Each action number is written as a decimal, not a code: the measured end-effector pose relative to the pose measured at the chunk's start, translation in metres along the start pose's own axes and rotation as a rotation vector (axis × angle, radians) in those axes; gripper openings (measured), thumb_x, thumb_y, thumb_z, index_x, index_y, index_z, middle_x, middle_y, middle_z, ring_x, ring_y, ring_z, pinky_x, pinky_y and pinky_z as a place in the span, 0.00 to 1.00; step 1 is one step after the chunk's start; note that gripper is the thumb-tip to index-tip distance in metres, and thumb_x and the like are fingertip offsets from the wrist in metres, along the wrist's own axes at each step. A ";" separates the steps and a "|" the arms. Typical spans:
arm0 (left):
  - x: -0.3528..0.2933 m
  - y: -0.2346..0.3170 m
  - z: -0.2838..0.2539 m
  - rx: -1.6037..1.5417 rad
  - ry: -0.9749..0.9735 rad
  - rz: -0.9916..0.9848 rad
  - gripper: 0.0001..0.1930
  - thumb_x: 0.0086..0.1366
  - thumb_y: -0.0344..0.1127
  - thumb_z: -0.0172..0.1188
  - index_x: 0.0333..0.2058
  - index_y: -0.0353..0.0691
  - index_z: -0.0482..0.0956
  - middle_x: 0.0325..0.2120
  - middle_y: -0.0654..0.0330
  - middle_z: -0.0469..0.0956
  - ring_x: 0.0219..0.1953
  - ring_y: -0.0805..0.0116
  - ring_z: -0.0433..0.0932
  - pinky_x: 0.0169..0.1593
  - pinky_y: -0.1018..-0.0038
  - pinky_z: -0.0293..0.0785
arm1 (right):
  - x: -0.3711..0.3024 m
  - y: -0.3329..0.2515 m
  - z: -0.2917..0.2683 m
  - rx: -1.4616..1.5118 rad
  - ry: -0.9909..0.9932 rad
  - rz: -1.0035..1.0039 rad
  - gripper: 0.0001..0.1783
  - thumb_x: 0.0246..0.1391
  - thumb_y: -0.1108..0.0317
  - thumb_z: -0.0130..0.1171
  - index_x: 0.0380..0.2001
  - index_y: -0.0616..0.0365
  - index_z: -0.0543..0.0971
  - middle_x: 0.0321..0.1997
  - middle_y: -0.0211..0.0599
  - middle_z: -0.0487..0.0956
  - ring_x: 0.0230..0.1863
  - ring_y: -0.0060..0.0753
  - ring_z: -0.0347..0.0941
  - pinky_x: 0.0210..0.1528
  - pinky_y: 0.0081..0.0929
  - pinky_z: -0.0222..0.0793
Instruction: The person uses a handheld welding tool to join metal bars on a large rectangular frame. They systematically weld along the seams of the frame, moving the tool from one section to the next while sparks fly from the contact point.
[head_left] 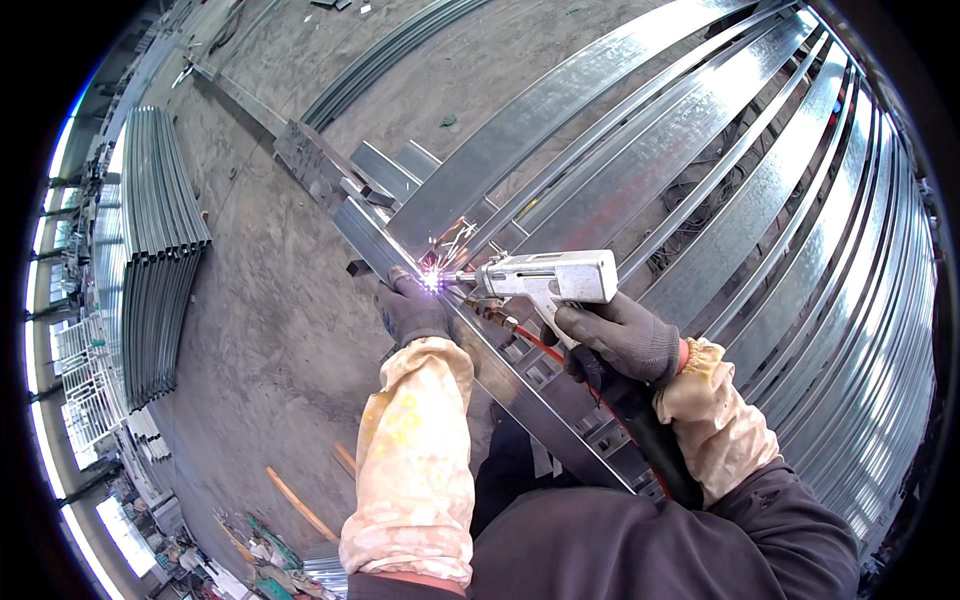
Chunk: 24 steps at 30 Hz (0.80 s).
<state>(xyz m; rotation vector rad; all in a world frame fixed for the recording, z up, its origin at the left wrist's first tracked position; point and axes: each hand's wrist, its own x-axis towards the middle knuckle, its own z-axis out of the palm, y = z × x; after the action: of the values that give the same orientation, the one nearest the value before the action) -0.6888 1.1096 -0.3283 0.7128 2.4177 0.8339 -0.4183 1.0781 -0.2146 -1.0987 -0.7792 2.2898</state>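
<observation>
In my gloved right hand is a white pistol-shaped welding gun, its nozzle pointing left. Bright violet-white light and flying sparks burst at the nozzle tip, where a wide galvanized steel strip meets a long steel beam. Right beside the glare, my gloved left hand is closed over the beam's edge, its fingertips partly lost in the light. A black cable sleeve and a red hose trail from the gun toward my body. The glare hides the joint itself.
Long galvanized steel strips fan out across the right side, with cables on the floor between them. A stack of steel channels stands at the left. More bent profiles lie at the far side. Wooden strips rest on the concrete floor.
</observation>
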 end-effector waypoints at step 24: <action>0.015 -0.016 0.008 -0.060 -0.032 -0.050 0.35 0.73 0.58 0.36 0.58 0.28 0.68 0.52 0.37 0.75 0.54 0.39 0.75 0.57 0.54 0.71 | -0.011 0.001 0.001 -0.031 0.024 0.001 0.25 0.66 0.55 0.56 0.57 0.63 0.69 0.39 0.35 0.79 0.24 0.21 0.75 0.25 0.21 0.74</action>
<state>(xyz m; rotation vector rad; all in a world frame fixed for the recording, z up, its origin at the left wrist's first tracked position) -0.7002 1.1109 -0.3481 0.6353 2.3618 0.8641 -0.4130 1.0698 -0.2088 -1.1390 -0.8077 2.2678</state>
